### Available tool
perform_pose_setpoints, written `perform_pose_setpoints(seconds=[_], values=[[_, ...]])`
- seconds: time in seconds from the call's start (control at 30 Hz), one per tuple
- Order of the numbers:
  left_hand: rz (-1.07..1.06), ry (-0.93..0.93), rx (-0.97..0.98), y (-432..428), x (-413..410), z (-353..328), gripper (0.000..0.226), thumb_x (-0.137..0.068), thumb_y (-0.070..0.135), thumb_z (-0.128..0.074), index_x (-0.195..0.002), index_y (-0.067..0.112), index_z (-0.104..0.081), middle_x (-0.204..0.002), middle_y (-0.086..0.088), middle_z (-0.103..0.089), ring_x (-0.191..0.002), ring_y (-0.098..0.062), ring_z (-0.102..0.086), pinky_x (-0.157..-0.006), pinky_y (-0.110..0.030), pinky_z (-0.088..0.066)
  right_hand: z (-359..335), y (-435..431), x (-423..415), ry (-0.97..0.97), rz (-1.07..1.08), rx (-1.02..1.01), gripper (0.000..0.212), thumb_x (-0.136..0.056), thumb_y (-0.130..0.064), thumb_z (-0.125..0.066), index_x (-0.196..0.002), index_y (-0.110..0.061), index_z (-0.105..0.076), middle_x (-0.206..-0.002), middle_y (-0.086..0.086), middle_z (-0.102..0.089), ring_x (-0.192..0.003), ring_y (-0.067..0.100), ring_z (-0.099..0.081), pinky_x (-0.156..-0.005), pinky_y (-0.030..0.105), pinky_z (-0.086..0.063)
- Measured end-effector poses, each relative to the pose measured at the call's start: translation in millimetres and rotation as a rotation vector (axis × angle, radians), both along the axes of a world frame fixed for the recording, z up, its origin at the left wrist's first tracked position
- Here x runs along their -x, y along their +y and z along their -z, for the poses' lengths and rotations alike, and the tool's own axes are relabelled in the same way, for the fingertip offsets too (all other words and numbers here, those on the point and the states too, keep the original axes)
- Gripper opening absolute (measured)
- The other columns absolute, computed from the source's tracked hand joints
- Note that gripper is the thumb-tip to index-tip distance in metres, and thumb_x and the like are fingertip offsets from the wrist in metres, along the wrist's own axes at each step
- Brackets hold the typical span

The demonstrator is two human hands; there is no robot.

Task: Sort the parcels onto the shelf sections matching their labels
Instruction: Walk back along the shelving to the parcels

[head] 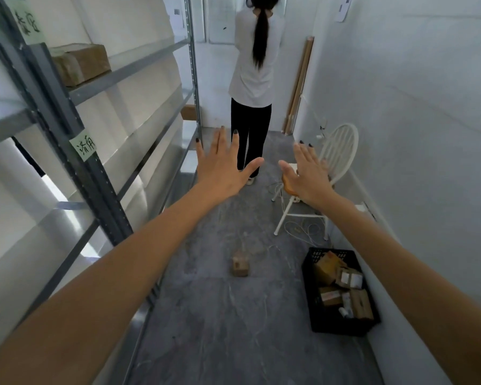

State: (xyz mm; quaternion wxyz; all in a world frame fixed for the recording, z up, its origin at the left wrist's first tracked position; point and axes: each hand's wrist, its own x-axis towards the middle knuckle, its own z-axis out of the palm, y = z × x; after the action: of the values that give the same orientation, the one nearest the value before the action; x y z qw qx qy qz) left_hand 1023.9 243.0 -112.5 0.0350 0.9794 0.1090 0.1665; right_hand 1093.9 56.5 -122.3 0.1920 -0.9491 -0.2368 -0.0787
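Observation:
Both my arms reach forward over the grey floor. My left hand is spread flat, fingers apart, holding nothing. My right hand is also flat and empty, to its right. A black crate with several cardboard parcels stands on the floor at the lower right by the wall. One small parcel lies alone on the floor in the middle. A brown parcel sits on an upper level of the metal shelf on my left. Green paper labels are stuck to the shelf post.
A person in a white shirt and black trousers stands in the aisle ahead, back turned. A white chair stands by the right wall with cables on the floor under it. Wooden poles lean in the far corner.

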Motion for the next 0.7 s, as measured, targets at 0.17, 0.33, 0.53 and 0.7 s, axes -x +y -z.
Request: perform_pose_setpoints(seconds=[0.17,0.33,0.53,0.7], values=[[0.022,0.026,0.025,13.9,-22.3,18.5,0.094,-0.079,0.079,-0.009,-0.152,0.021,0.005,-0.161,-0.008,0.008,-0.148,-0.020,0.010,-0.112,-0.058,0.012,18.5,15.1,-29.0,0.051,-0.042,0.005,0.068,-0.097,-0.049,-0.026,-0.152,-0.013,-0.008,-0.160,0.005,-0.007,-0.148,0.025,0.000,-0.117,0.053,-0.002],[0.003,0.039,0.030,34.8,-59.2,35.3,0.094,-0.079,0.079,-0.011,-0.152,0.021,0.004,-0.161,-0.004,0.010,-0.148,-0.019,0.009,-0.110,-0.061,0.012,37.0,30.4,-75.0,0.116,-0.061,0.017,0.067,-0.097,-0.051,-0.028,-0.152,-0.016,-0.009,-0.160,0.005,-0.008,-0.148,0.026,-0.001,-0.115,0.058,-0.004],[-0.050,0.098,0.027,40.5,-118.4,46.0,0.092,-0.081,0.078,-0.012,-0.152,0.022,0.006,-0.160,-0.005,0.012,-0.148,-0.019,0.010,-0.110,-0.061,0.013,46.8,40.7,-138.4,0.139,-0.091,0.019,0.068,-0.097,-0.051,-0.027,-0.152,-0.016,-0.007,-0.160,0.004,-0.005,-0.148,0.024,0.002,-0.116,0.056,0.001],[-0.079,0.131,0.007,32.7,-162.5,54.2,0.090,-0.083,0.075,-0.012,-0.152,0.020,0.006,-0.160,-0.006,0.012,-0.148,-0.020,0.008,-0.112,-0.060,0.010,53.7,41.6,-186.6,0.161,-0.112,0.039,0.068,-0.097,-0.053,-0.025,-0.152,-0.018,-0.004,-0.161,0.002,-0.003,-0.148,0.022,0.005,-0.116,0.055,0.002]])
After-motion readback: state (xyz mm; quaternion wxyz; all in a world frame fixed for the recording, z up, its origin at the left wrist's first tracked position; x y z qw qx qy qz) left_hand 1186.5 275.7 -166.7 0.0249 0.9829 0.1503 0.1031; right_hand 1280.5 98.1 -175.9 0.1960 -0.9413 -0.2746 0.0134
